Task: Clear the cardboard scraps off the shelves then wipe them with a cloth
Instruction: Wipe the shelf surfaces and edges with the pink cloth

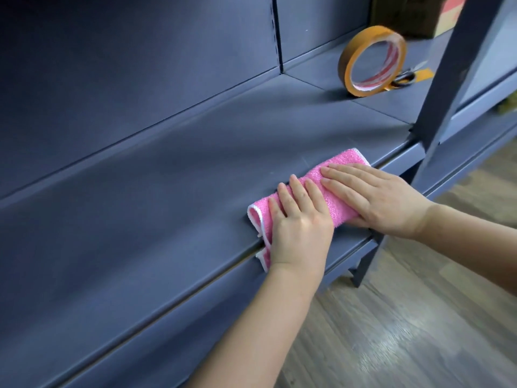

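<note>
Presses a folded pink cloth (340,208) with white edging flat on the dark blue shelf (167,177), right of the frame's centre, close to the shelf's front edge. Covers the cloth's lower-left part with the left hand (300,225), palm down, fingers straight and slightly apart, nothing gripped. Sets the right hand (375,197) over the cloth's upper-right part the same way: flat, fingers extended and pointing toward the left of the frame, thumb along the cloth's near side. Leaves a strip of pink showing between the two hands, one corner poking out past the right fingertips, and another corner drooping over the shelf's front lip just left of the left wrist.

Farther back, at upper right: a roll of tan packing tape (372,61) standing on edge on the same shelf level, well apart from the cloth. Just behind it, scissors (405,77) lying flat, partly hidden and blurred. At the top right corner, a cardboard box (425,15), cut off by the frame. Crossing in front of these, a slanted dark blue upright post (453,79). Below right, wood-look floor (419,317).
</note>
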